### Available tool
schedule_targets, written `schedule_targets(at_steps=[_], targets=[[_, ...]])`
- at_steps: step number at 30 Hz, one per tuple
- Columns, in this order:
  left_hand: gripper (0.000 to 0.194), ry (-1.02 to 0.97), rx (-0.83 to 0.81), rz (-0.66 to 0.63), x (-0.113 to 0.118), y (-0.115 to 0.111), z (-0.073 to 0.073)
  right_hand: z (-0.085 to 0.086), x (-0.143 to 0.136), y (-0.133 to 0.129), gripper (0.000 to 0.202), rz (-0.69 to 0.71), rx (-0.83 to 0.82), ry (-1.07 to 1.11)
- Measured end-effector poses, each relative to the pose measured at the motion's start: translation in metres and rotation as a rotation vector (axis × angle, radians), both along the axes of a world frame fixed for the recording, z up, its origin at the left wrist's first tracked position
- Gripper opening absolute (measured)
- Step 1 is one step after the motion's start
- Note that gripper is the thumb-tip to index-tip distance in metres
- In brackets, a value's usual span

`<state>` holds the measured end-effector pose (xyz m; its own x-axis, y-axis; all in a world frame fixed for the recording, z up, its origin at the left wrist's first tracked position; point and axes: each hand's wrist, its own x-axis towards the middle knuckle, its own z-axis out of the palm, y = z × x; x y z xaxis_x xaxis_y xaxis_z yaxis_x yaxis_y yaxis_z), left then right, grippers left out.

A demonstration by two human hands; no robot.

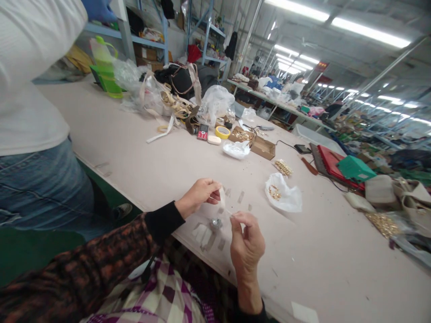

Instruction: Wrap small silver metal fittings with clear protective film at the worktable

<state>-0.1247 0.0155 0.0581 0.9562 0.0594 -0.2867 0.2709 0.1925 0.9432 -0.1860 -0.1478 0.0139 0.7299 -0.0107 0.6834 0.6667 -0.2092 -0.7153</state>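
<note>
My left hand (201,194) is closed, its fingertips pinching a thin whitish strip (222,198) above the near table edge. From there the strip runs toward my right hand (248,240), whose thumb and forefinger are pressed together at its other end. Whether it is tape or cloth I cannot make out. Just below, between the hands, a small shiny silver object (215,223) rests on the table. Bits of clear tape (241,196) are stuck around it. To the right of my hands, crumpled white paper (289,197) holds small gold metal pieces (274,193).
Open cardboard boxes (263,148), one with gold parts, stand beyond, near a yellow tape roll (222,132) and a red phone (202,132). Plastic bags and straps pile farther back. Handbags (412,197) and a green box (356,168) lie right. A person in jeans (43,193) stands left.
</note>
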Motion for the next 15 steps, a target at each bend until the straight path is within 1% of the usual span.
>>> schedule_targets(at_steps=[3, 6, 8, 10, 12, 14, 15], targets=[[0.020, -0.011, -0.071, -0.021, -0.001, 0.004, -0.002, -0.013, 0.003, -0.011, 0.005, -0.118, 0.139, 0.185], [0.024, -0.020, -0.129, -0.042, -0.002, 0.005, -0.005, -0.023, 0.007, -0.022, 0.024, -0.202, 0.202, 0.403], [0.027, -0.029, -0.151, -0.064, -0.002, 0.005, -0.007, -0.025, 0.009, -0.028, 0.034, -0.221, 0.167, 0.531], [0.031, -0.032, -0.164, -0.079, -0.002, 0.005, -0.007, -0.025, 0.010, -0.033, 0.042, -0.243, 0.111, 0.609], [0.034, -0.037, -0.167, -0.087, -0.003, 0.004, -0.005, -0.020, 0.012, -0.035, 0.049, -0.219, 0.117, 0.590], [0.038, -0.047, -0.163, -0.096, -0.005, 0.002, -0.002, -0.013, 0.013, -0.032, 0.062, -0.117, 0.136, 0.529], [0.040, -0.054, -0.160, -0.103, -0.006, 0.002, 0.000, -0.009, 0.013, -0.030, 0.071, -0.049, 0.106, 0.518]])
